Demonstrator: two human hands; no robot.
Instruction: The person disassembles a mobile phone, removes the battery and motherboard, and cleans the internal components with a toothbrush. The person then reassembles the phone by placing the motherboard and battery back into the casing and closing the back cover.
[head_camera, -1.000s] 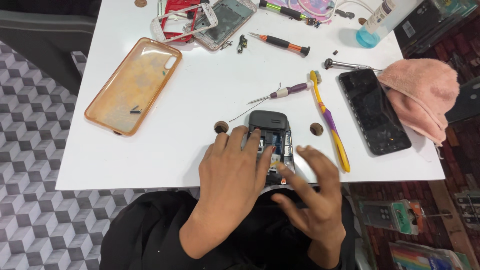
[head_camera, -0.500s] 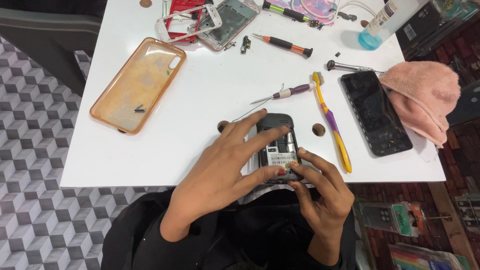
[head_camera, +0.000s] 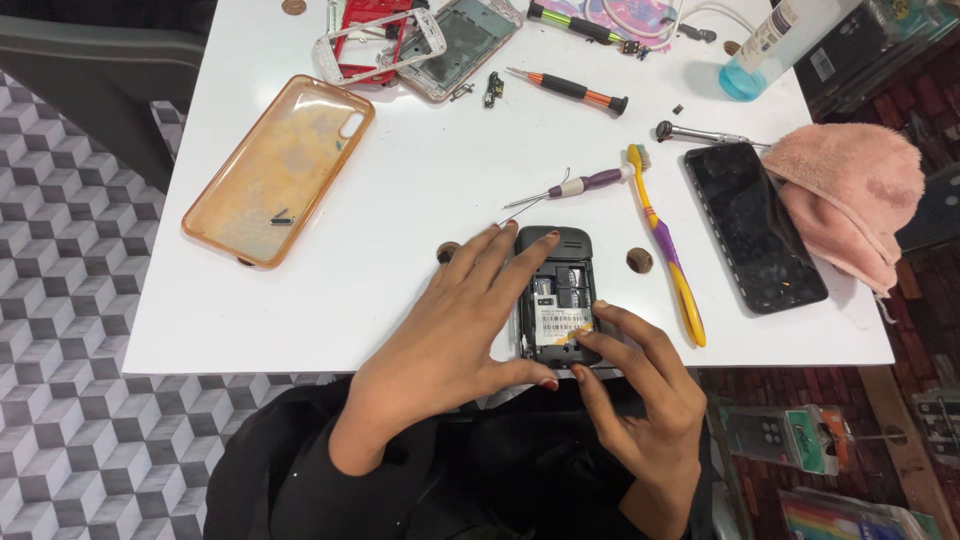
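Hands have shifted since a second ago: left hand (head_camera: 450, 330) now splays flat beside the phone (head_camera: 556, 295), steadying its edge, while right hand (head_camera: 640, 400) has slid below it, fingertips prying at the bottom. Toothbrush (head_camera: 665, 245) lies just right on the surface (head_camera: 400, 200). So the opened back looks mid-work.

Setting: small phone-repair workshop. Evidence on the white table (head_camera: 420, 200): opened keypad phone (head_camera: 556, 295), back cover off, innards exposed; stripped phone frames, one red (head_camera: 375, 40), one grey (head_camera: 460, 40); clear orange phone case (head_camera: 278, 165); black smartphone (head_camera: 755, 225), face up; precision screwdrivers, one orange-collared (head_camera: 570, 90), one purple-handled (head_camera: 580, 185); yellow-and-purple toothbrush (head_camera: 665, 240); bottle of blue liquid (head_camera: 765, 50); pink cloth (head_camera: 850, 195). Beside the table, right: packaged phone accessories (head_camera: 790, 440) on hanging cards. Floor: grey cube-pattern tiles (head_camera: 70, 400).
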